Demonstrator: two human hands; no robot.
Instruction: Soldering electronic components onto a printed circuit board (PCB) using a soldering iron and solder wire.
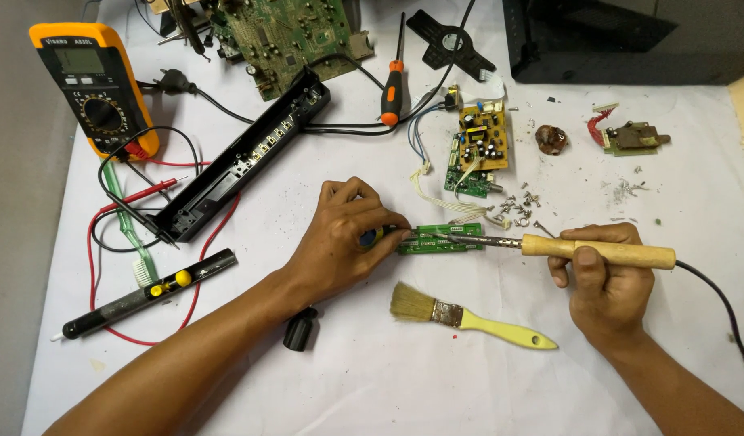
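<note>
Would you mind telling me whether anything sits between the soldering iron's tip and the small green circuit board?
Nothing visible does. The right hand holds the soldering iron with its tip already on the small green circuit board, which the left hand steadies at its left end. The yellow-handled brush lies nearer the person, clear of it.

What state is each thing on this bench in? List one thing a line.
Soldering iron: gripped, tip on board.
Small green circuit board: flat, pinned by fingers.
Left hand: pressing board's end.
Right hand: closed on handle.
Paintbrush: lying unused.
Multimeter: lying, leads plugged.
Screwdriver: lying untouched.
</note>
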